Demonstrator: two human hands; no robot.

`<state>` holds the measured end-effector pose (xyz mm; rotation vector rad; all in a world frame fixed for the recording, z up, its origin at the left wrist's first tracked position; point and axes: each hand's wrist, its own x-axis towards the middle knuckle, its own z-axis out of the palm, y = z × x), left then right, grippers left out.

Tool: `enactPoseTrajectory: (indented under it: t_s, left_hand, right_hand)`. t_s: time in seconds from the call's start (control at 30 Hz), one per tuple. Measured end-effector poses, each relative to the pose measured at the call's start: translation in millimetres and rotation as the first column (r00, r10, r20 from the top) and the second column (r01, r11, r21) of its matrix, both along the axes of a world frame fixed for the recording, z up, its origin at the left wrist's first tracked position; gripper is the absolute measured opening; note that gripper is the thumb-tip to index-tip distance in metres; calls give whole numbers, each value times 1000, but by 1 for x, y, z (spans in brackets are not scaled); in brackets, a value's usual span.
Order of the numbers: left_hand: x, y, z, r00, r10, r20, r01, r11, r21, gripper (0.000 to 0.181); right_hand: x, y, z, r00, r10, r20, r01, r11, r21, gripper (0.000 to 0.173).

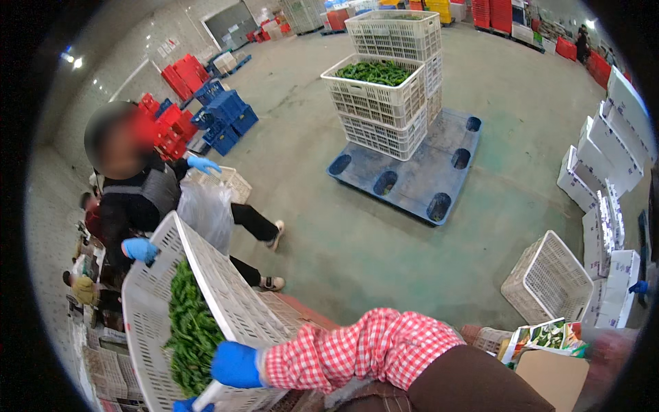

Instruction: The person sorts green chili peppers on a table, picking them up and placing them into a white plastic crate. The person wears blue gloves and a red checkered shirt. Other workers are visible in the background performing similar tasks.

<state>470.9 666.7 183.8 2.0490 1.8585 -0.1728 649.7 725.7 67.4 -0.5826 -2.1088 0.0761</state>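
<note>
A white slatted plastic crate holding green peppers is tilted before me at the lower left. My right hand, in a dark blue glove and a red checked sleeve, grips its near rim. At the picture's bottom edge shows part of my left hand, also gloved, on the crate's near corner; the rest is cut off. A co-worker's light blue gloved hand holds the crate's far end. Their other hand is raised with its fingers extended, above a clear plastic bag.
Stacked white crates, one with green peppers, stand on a blue pallet. An open white crate and white boxes line the right. Blue crates and red crates are piled behind the co-worker.
</note>
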Motion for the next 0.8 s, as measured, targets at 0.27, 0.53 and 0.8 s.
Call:
enactPoseTrajectory:
  t_s: [0.27,0.53,0.8]
  left_hand:
    - [131,90,86,999,-44,-21,43,998,-47,27]
    - [276,189,-10,981,-99,169,122,984,-132,19]
    - [500,285,-73,880,-110,462,227,952,-206,24]
  right_hand:
    - [151,57,88,945,-302,-128,321,932,170,11]
    - [446,18,-54,724,-687,-64,593,668,-450,35]
    - [618,-333,-453,428,-377,821,-15,-911,-411,31]
